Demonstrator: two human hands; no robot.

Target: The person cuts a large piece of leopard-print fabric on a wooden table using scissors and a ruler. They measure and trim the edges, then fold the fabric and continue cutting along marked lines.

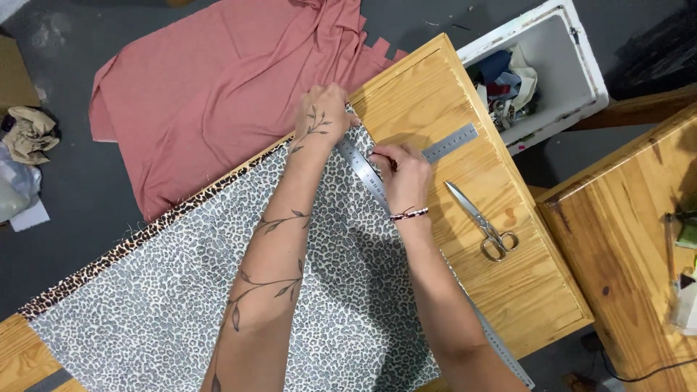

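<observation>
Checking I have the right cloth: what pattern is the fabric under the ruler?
Grey-and-white leopard-spot print fabric with a brown leopard-print edge, under the metal ruler; head view.

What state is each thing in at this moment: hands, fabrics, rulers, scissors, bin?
Left hand: flat, pressing the leopard-print fabric.
Right hand: fingers curled on the long steel ruler.
Leopard-print fabric: spread flat on the wooden table.
Pink fabric: draped off the table, rumpled.
Short ruler: lying free.
Scissors: closed, untouched.
White bin: open, holding scraps.
</observation>
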